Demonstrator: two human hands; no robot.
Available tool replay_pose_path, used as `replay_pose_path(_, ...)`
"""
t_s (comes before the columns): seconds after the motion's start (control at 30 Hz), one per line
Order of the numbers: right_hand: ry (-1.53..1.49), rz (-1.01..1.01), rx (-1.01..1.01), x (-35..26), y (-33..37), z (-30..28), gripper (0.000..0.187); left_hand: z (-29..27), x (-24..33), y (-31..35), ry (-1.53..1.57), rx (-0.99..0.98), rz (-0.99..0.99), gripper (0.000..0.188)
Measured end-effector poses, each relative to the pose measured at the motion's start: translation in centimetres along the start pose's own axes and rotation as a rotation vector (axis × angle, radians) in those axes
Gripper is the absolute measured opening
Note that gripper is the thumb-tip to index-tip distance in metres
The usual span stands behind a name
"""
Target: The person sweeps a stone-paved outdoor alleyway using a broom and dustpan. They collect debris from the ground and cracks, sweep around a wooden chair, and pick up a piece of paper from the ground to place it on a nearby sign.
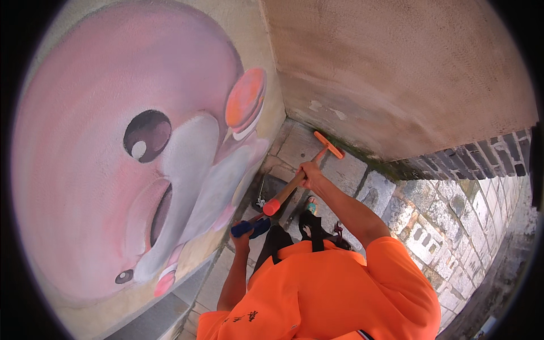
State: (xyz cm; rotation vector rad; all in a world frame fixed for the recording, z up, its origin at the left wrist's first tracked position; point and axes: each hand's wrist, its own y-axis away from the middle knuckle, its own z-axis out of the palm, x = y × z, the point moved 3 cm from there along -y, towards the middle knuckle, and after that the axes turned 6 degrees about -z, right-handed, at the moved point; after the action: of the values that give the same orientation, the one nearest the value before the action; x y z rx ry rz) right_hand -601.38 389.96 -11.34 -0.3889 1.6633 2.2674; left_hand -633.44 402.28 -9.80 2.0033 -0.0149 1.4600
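My right hand (310, 174) is closed around the wooden handle of a broom (293, 184). Its red-capped end points back toward me, and its narrow orange head (328, 145) rests by the foot of the brown wall, in the corner. Lower and to the left, my left hand (242, 239) is wrapped around the dark blue grip of a long-handled dustpan (273, 190). The dark pan lies near the paving between the painted wall and my feet, partly behind the broom handle, with some small pale bits at its left edge.
The left wall (187, 68) bears a big pink painted face. A brown wall (385, 73) meets it ahead, with moss along its base and dark bricks (481, 156) at its right end. Uneven stone paving (425, 238) runs right. A grey stone ledge (153, 317) lies lower left.
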Motion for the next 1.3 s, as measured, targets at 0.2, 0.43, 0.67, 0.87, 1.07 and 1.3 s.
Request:
replay_pose_path(0.2,0.203,-0.090,-0.058,1.2,-2.6,9.0,0.014,-5.1,-0.1,3.4,0.034,0.053,0.008,0.037)
replay_pose_path(0.43,0.600,0.121,0.051,5.6,-0.6,7.2,0.005,-9.0,-2.0,4.4,0.018,0.043,-0.002,0.035)
replay_pose_path(0.67,0.588,-0.010,-0.048,0.8,3.3,-0.7,0.016,-10.6,-3.6,2.6,0.073,0.020,-0.004,0.042)
replay_pose_path(0.87,0.673,0.000,-0.066,6.9,-0.4,4.8,0.012,-9.9,-3.1,1.0,-0.021,-0.001,0.012,0.044)
replay_pose_path(1.07,0.961,-0.008,-0.204,5.2,6.2,-2.5,0.015,-8.9,-2.7,0.8,0.058,0.018,0.020,0.033)
replay_pose_path(1.3,0.854,-0.007,-0.055,3.6,7.5,-3.8,0.013,-8.6,-1.6,-0.1,0.105,0.019,0.064,0.033)
